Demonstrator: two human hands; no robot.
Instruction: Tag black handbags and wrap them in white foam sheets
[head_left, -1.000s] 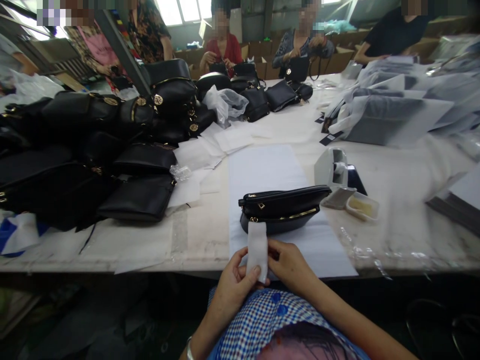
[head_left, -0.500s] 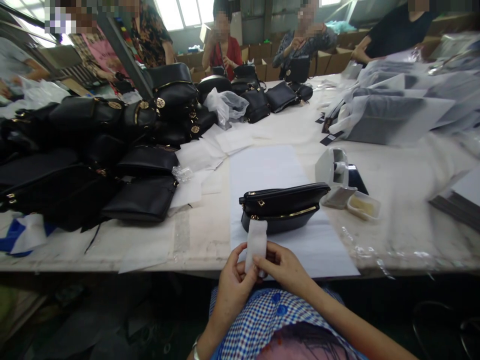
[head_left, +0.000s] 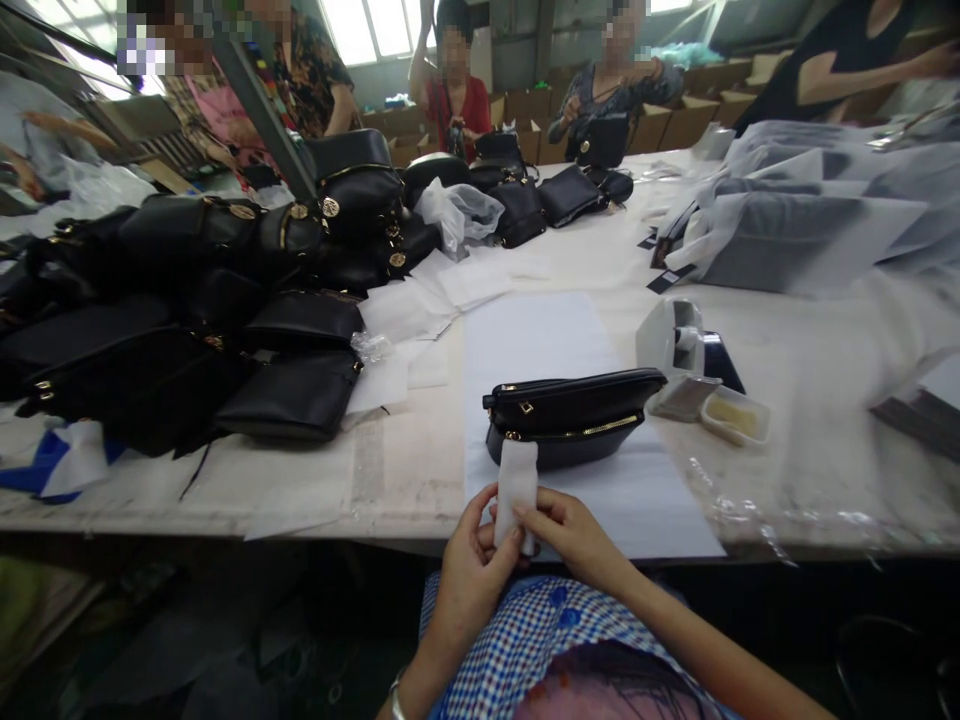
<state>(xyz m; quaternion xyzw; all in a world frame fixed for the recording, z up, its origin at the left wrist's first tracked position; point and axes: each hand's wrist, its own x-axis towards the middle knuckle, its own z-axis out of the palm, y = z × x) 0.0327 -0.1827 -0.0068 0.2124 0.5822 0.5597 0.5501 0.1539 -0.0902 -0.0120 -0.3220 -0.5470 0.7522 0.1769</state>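
A folded white strip (head_left: 517, 490) stands upright between my hands at the table's front edge. My left hand (head_left: 476, 560) is closed round its left side and lower part. From the right, my right hand (head_left: 566, 530) pinches the strip with thumb and fingers. Just beyond, a black bag (head_left: 574, 415) with gold zippers lies on a large white sheet (head_left: 540, 330). The strip's top overlaps the bag's lower left part in view.
Black bags (head_left: 292, 395) are piled at the left. Right of the sheet are a white dispenser (head_left: 667, 345) and a small tray (head_left: 735, 415). Wrapped items (head_left: 795, 220) lie at the back right. Several people stand across the table.
The view has shifted slightly, moving the table's contents a little to the right. Both hands keep their hold on the strip. Across the table, people's arms have moved.
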